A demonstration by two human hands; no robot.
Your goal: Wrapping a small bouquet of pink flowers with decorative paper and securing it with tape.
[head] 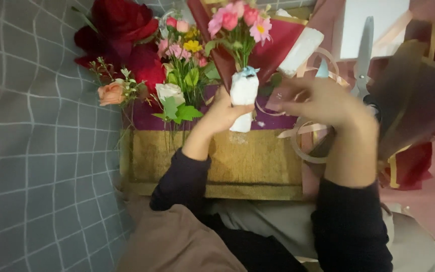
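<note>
The small bouquet (240,30), its stems bound in white wrap (243,95), stands in the left hand (222,113) closed round it, the blurred right hand (323,103) just beside with a grip I cannot tell, above a gold mat (247,161), loose flowers (147,65), scissors (363,58) and grey tiled floor (36,151).

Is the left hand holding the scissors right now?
No, the left hand grips the white-wrapped stem end of a small pink bouquet, while the scissors lie apart on the table.
</note>
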